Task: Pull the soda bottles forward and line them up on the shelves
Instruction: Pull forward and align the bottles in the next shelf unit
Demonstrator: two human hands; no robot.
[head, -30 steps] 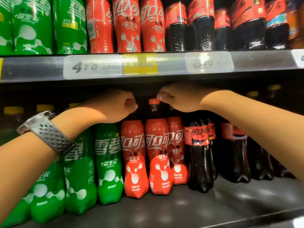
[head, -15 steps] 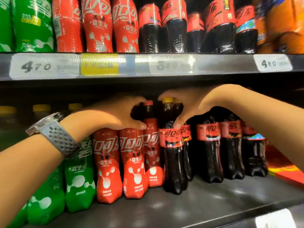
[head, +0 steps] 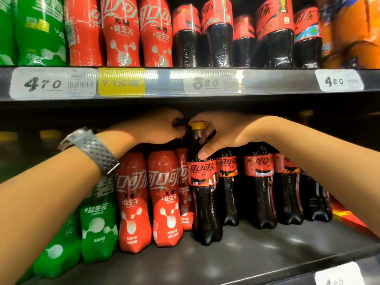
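Right hand [head: 222,134] is curled round the neck of the yellow-capped cola bottle [head: 205,194], thumb pressed on the shoulder just above the red label, the other fingers hidden behind the neck. That bottle stands upright, its long axis running twelve to six, and it sits forward of the other dark cola bottles [head: 261,188], which stand in a row further back toward three o'clock. It is nearly level with the two front red-wrapped bottles [head: 164,198] at its nine o'clock, touching or almost touching the red one tucked behind them.

Left hand [head: 156,128], with a grey watch strap [head: 96,149] on the wrist, is bunched over the tops of the red-wrapped bottles, fingers closed on something dark just at nine o'clock of the yellow cap; what it pinches I cannot tell.

Bare lower shelf [head: 267,249] lies open toward six o'clock, in front of the recessed cola row. I judge the right hand is the nearer one for those bottles: they lie directly under its forearm, so the coming pull would run from twelve toward six, bringing each bottle level with the one already held.
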